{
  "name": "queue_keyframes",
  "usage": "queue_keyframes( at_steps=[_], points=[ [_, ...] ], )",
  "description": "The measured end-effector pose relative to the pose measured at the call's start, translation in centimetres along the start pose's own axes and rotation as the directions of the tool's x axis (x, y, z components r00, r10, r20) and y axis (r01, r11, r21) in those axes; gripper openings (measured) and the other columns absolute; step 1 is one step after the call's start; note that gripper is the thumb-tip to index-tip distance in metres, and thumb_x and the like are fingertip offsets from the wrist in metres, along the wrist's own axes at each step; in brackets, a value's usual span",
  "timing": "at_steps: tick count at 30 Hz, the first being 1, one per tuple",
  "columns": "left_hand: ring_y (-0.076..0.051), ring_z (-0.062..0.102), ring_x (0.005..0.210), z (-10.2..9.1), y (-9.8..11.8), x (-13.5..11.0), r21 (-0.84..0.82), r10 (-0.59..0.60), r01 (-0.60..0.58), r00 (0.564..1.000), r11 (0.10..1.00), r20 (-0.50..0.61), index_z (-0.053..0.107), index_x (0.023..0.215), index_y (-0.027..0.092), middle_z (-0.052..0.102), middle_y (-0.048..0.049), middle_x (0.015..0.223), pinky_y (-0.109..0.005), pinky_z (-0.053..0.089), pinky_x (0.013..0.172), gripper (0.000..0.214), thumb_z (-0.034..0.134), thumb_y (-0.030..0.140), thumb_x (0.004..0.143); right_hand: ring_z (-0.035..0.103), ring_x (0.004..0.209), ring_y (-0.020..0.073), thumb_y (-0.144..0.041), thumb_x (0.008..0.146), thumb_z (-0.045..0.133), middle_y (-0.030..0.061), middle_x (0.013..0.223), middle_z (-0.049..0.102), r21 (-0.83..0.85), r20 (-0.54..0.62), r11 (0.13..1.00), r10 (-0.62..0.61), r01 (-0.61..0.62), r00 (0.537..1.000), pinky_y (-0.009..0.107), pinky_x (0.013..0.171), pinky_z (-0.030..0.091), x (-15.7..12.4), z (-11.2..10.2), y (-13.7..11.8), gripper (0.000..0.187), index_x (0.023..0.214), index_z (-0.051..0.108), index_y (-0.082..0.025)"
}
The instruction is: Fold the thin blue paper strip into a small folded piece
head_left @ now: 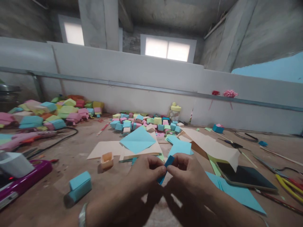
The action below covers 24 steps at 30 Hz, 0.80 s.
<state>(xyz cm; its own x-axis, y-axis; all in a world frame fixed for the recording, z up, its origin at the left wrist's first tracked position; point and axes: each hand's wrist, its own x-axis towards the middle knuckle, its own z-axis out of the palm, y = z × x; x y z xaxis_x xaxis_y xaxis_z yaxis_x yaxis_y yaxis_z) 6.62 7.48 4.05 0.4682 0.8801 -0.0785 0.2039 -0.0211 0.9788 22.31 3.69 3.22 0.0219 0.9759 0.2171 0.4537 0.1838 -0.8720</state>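
Both my hands meet low in the middle of the view over the brown table (71, 148). My left hand (144, 173) and my right hand (189, 175) pinch a small folded piece of blue paper (168, 162) between thumbs and fingers. The fingers of both hands are closed on it. A finished blue paper box (79, 186) lies to the left of my left wrist. A small orange paper box (107, 159) stands open just beyond it. Flat blue sheets (137, 140) and cream sheets (210, 143) lie right behind my hands.
A pile of coloured paper boxes (142, 123) sits mid-table, a larger heap (54, 112) at far left. A dark tablet (246, 176) lies right, with scissors (233, 144) and yellow-handled tools (287, 186) beyond. A purple device (26, 179) and black cable (59, 138) are left. A grey wall backs the table.
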Motion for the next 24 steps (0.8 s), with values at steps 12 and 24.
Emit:
queue_keyframes(
  at_steps=[12,24],
  points=[
    [-0.005,0.037,0.039,0.4,-0.3,0.2,-0.117,-0.166,0.169,0.985,0.979,0.038,0.058,0.060,0.012,0.045,0.0073,0.043,-0.018,0.025,0.040,0.015,0.063,0.016,0.073,0.048,0.056,0.0096,-0.014,0.070,0.055,-0.0042,0.060,0.054,-0.099,-0.050,0.993,-0.072,0.066,0.996,0.022,0.052,0.036,-0.3,0.3,-0.4,0.007,0.064,0.057,-0.018],
    [-0.007,0.046,0.058,1.1,-0.1,-2.3,-0.490,-0.178,0.203,0.979,0.848,0.099,0.051,0.082,0.021,0.050,0.0052,0.065,-0.019,0.039,0.055,0.019,0.061,0.019,0.067,0.057,0.065,0.0128,-0.015,0.073,0.054,-0.0003,0.069,0.064,0.004,-0.076,1.000,-0.017,0.017,0.997,0.023,0.058,0.044,-0.2,0.5,0.2,0.008,0.074,0.062,-0.019]
  ],
)
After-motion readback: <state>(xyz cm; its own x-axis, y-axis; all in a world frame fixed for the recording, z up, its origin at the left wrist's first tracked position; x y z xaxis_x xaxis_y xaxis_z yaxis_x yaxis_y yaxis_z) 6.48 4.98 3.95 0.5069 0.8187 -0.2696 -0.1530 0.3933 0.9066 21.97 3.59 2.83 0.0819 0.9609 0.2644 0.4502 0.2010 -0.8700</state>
